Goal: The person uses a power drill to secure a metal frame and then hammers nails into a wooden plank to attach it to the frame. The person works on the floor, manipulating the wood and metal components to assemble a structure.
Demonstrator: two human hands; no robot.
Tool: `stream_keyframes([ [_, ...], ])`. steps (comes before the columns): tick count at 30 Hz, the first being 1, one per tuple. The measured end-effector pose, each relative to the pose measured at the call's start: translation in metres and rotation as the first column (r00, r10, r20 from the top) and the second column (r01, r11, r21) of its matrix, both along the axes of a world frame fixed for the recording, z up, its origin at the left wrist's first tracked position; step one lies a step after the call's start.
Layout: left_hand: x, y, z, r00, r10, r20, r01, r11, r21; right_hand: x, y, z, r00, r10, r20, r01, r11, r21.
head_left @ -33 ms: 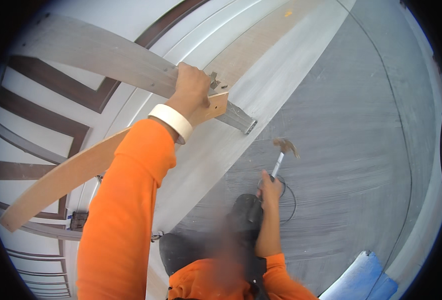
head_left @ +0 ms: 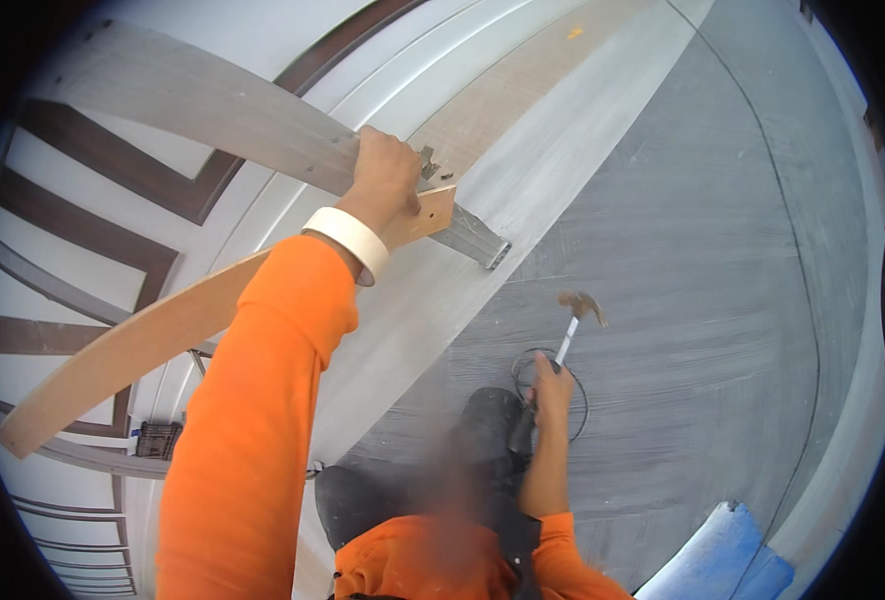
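My right hand point(head_left: 554, 392) grips the handle of a claw hammer point(head_left: 568, 338), its rusty brown head pointing away from me above the grey floor. My left hand point(head_left: 386, 172) is clenched over a long grey beam point(head_left: 212, 105) that slants from the upper left down to a metal end. A light brown wooden plank point(head_left: 142, 350) meets the beam under this hand, with my thumb by the plank's end. Small metal pieces point(head_left: 428, 165) sit beside my fingers. A cream ring like a tape roll point(head_left: 346, 243) circles my left wrist.
White panels with dark brown trim point(head_left: 112, 235) stand on the left. A thin black cable point(head_left: 784, 200) crosses the grey floor point(head_left: 682, 300), and a cable loop point(head_left: 584, 412) lies near my right hand. A blue and white sheet point(head_left: 727, 560) lies at lower right.
My right hand and the hammer have shifted slightly right, the hammer head also a little nearer. My left hand keeps its hold, almost unmoved.
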State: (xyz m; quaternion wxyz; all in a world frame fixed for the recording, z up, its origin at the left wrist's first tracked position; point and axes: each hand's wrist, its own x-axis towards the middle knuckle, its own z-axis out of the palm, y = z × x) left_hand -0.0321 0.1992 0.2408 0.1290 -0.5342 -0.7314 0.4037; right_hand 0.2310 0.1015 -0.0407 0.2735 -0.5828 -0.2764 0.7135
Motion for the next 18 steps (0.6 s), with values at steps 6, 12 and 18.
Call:
stream_keyframes([
  [6, 0.011, -0.003, 0.017, 0.989, -0.129, 0.07, 0.127, 0.991, 0.034, 0.172, -0.055, -0.076, 0.941, -0.092, 0.327, 0.09, 0.996, 0.019],
  [12, 0.011, -0.02, 0.019, 0.974, -0.173, 0.149, 0.176, 0.984, -0.007, 0.232, -0.124, -0.06, 0.846, -0.094, 0.525, 0.18, 0.977, -0.115],
  [18, 0.016, -0.033, 0.028, 0.972, -0.172, 0.163, 0.178, 0.984, -0.022, 0.242, -0.154, -0.094, 0.849, -0.01, 0.528, 0.084, 0.99, -0.117],
])
